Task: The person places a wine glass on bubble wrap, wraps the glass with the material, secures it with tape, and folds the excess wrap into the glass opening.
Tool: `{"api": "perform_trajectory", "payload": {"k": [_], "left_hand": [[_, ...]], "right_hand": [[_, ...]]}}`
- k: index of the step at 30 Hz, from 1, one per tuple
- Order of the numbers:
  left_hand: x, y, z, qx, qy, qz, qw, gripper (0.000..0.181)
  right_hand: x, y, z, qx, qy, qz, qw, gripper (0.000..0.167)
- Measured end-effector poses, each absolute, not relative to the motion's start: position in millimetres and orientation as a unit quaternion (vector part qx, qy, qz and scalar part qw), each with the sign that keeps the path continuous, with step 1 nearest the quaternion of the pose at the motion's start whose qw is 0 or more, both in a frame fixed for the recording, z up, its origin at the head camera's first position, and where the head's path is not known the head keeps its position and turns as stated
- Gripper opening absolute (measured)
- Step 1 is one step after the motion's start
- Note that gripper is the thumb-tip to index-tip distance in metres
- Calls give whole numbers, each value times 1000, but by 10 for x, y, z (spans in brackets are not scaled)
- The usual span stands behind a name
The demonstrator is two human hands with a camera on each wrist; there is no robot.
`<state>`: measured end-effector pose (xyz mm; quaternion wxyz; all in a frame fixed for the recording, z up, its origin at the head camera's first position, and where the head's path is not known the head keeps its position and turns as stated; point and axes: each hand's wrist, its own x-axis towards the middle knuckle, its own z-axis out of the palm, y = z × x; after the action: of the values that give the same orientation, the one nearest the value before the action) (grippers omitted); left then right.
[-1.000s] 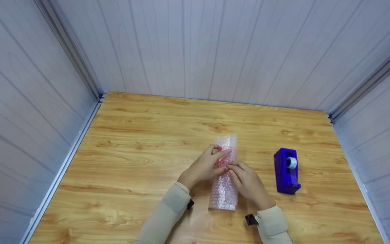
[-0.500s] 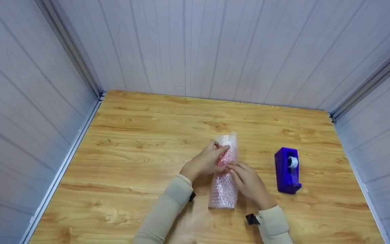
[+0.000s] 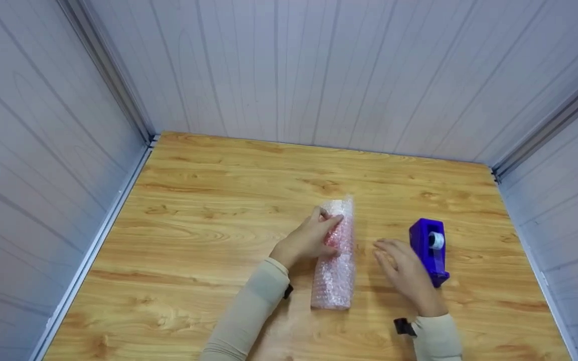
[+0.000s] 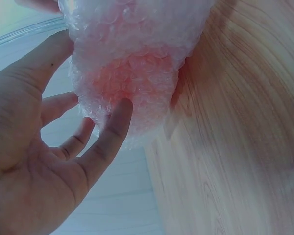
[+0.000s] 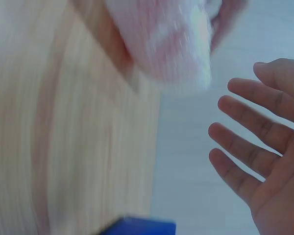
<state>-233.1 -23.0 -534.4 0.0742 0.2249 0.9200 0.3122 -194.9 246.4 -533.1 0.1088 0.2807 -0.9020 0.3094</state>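
Note:
A roll of bubble wrap (image 3: pixel 333 283) with something pink or red inside lies lengthwise on the table in the head view. My left hand (image 3: pixel 304 240) holds it from the left side, thumb and fingers spread around its upper half. Seen from the left wrist, the fingers (image 4: pixel 110 134) press on the bubbly wrap (image 4: pixel 132 73); what is inside cannot be made out. To the right of the roll, apart from it, my right hand (image 3: pixel 405 268) hovers with nothing in it. Its fingers are extended in the right wrist view. Just beside that hand stands a blue tape dispenser (image 3: pixel 421 238) with clear tape.
The wood-grain table (image 3: pixel 208 225) is enclosed by pale panels at the back (image 3: pixel 294 75), left and right. A metal strip (image 3: pixel 93 250) runs along the left edge of the tabletop.
My right hand has let go of the bubble wrap and moved right, toward the tape dispenser. The left hand stays on the roll, which has barely shifted.

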Motion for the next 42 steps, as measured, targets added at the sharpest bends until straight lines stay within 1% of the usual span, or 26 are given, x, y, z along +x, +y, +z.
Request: {"api": "perform_trajectory", "payload": {"k": [7,12,18,22,26,30,34,39,42], "left_hand": [[-2322,-233,-5347,217,918,322,78,88],[-2315,-233,-5354,215,915,331,79,89],[-2309,-233,-5374,215,913,337,80,88],[-2296,-239,-5381,213,911,342,84,88],[-2296,-240,-5381,210,912,342,87,89],[-2301,-238,-5384,211,911,343,85,88],[-2302,-238,-5387,210,912,343,83,88],[-2302,-234,-5397,209,911,346,82,88],[-2299,-232,-5407,207,909,352,84,88]], "right_hand": [[-1992,2889,-5313,243,-914,282,163,22],[-1953,3164,-5320,188,-932,263,162,20],[-1916,3388,-5320,117,-948,248,162,24],[-1881,3503,-5336,61,-959,246,124,32],[-1848,3581,-5360,20,-964,261,51,46],[-1848,3604,-5381,-2,-959,284,8,52],[-1856,3595,-5386,-16,-950,310,0,48],[-1868,3571,-5381,-24,-948,315,28,36],[-1880,3565,-5367,-30,-950,309,34,32]]}}
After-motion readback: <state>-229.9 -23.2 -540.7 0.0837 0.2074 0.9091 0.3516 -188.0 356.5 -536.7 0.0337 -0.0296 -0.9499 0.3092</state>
